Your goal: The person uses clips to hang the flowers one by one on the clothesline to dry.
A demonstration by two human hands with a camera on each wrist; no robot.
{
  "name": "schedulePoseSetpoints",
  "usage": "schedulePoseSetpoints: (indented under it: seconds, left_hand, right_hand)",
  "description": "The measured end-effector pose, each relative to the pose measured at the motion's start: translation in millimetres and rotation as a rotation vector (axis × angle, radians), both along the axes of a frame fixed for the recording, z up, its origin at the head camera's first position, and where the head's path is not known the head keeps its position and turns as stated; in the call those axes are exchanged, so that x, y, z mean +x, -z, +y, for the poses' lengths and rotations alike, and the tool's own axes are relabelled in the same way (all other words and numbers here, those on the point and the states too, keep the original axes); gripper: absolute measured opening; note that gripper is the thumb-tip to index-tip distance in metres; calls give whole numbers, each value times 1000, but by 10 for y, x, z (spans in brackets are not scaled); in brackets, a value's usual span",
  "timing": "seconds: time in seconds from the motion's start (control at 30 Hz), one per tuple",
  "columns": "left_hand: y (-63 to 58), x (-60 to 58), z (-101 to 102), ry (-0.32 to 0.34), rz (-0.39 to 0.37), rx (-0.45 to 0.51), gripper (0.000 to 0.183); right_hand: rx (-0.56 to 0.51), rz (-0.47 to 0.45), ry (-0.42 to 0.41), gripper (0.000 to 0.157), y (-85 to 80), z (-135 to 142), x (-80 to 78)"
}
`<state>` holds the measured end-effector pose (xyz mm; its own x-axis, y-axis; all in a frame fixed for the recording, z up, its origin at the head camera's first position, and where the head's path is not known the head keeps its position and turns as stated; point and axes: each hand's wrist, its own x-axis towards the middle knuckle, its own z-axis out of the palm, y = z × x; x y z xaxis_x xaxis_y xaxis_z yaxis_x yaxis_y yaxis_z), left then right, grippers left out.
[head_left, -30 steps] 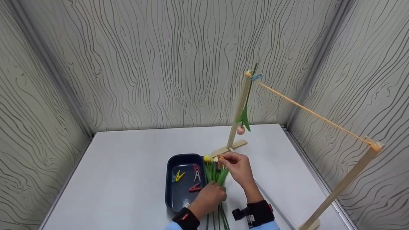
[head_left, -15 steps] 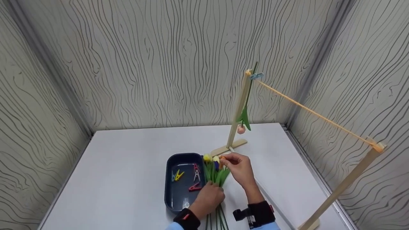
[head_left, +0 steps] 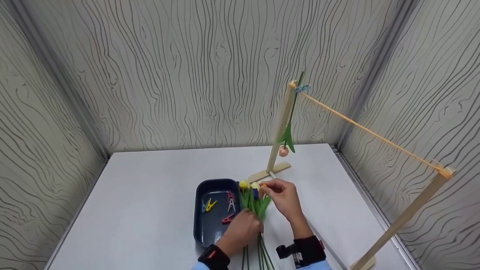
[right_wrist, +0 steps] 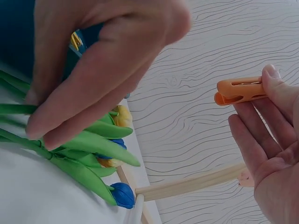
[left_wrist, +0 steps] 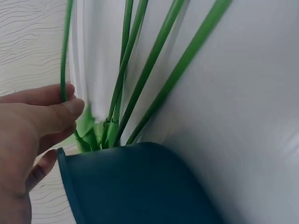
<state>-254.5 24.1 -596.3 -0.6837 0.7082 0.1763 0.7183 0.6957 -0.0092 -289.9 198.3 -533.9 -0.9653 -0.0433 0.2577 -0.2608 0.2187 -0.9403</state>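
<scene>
My left hand pinches one green tulip stem between thumb and fingers, above the other stems of the bunch. Yellow and blue tulip heads lie at the far end of the bunch, beside the blue tray. To the right of the left hand, my right hand holds an orange clothespin between thumb and fingers, raised above the flowers. In the right wrist view the left hand covers part of the stems and leaves.
Yellow, red, grey and blue clothespins lie in the tray. An orange cord runs between two wooden posts on the right. A pink tulip hangs head down from a blue clothespin near the far post.
My left hand has shifted slightly up and to the left among the stems. My right hand, still holding the orange clothespin, has drifted a little to the right.
</scene>
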Motion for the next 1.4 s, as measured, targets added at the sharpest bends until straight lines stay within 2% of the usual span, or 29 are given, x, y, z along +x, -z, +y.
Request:
schedulePoseSetpoints:
  seconds: [0.13,0.33,0.4,0.47,0.7,0.9,1.0,1.1,1.2,1.4]
  left_hand:
    - [-15,-1,-56,-26,15,108,18]
    - [-78,-30,-138,-150,-96,475,21]
    - [-89,-38,-149,-198,-109,574,21]
    - [-91,-48,-142,-231,-94,653,21]
    - [-84,-113,-116,-284,-19,913,22]
    - [-176,-239,-91,-367,-10,1065,21]
    - [-224,-339,-79,-400,-43,1156,20]
    - [-261,-446,-82,-403,-83,1236,19]
    - [-272,-534,-97,-404,-126,1272,20]
    - [-259,-632,-134,-414,-217,1259,21]
  right_hand:
    - [-11,7,12,10,-1,71,24]
    - [-30,1,65,10,-33,159,43]
    - [-24,-8,76,10,-37,170,43]
    - [-24,-14,77,11,-33,177,47]
    - [-26,-12,109,10,-35,188,64]
    - [-45,33,140,12,-93,213,83]
    - [-47,47,154,11,-123,220,92]
    - [-52,61,157,11,-135,218,98]
    - [-58,81,148,11,-135,208,96]
    - [-65,92,147,11,-139,195,97]
